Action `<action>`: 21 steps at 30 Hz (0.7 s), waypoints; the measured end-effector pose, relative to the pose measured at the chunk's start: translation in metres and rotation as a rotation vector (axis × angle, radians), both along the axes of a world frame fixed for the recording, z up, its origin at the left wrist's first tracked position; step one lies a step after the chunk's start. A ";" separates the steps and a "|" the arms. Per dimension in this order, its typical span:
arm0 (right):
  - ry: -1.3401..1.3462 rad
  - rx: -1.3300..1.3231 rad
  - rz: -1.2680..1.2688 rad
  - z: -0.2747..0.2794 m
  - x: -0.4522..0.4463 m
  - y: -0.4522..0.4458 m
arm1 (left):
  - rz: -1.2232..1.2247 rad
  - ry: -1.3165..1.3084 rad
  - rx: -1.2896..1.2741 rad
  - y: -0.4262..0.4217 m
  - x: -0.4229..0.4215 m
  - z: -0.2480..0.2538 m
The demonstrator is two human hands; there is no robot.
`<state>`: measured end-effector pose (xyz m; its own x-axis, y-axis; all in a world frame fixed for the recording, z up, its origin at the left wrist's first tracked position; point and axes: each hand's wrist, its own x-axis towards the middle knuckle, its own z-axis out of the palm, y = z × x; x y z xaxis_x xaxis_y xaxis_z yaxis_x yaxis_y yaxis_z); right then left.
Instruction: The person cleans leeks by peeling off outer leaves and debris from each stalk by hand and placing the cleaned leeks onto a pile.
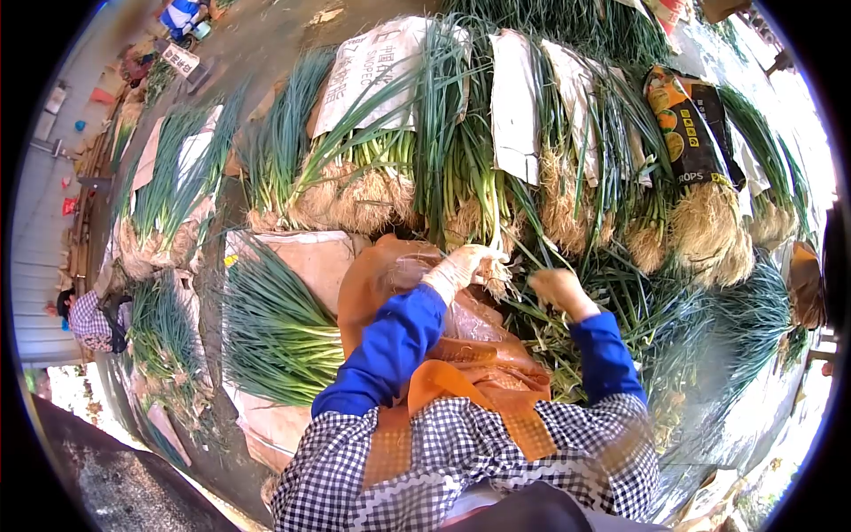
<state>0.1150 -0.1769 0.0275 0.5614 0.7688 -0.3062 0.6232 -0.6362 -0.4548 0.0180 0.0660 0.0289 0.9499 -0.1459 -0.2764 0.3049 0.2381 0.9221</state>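
My left hand (463,268) is closed around the white lower end of a green onion (493,213), just above its pale roots. The onion's leaves point away from me, over a row of other onions. To the right, my right hand (558,290) is slightly blurred, with its fingers curled in. Whether anything is between those fingers is hidden. Loose peeled leaves (550,341) lie below and around my right hand. An orange-brown apron (381,279) covers my lap under both hands.
Rooted onion bundles (355,199) line the far side, partly under white sacks (368,80) and a black printed bag (696,133). Trimmed onions (275,328) lie on cardboard at my left, and more leafy onions (753,319) at right. Another person (93,319) is at the far left.
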 end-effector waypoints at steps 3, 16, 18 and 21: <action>-0.088 0.275 -0.194 0.008 0.042 0.083 | 0.184 0.148 -0.368 0.014 -0.012 0.101; -0.149 0.206 -0.184 -0.023 0.085 0.146 | 0.720 0.015 -1.113 0.011 -0.047 0.040; -0.156 0.221 -0.329 -0.007 0.065 0.138 | 0.667 -0.111 -1.141 0.020 -0.047 0.043; -0.199 0.233 -0.353 -0.008 0.054 0.156 | 0.625 -0.098 -1.183 0.017 -0.045 0.050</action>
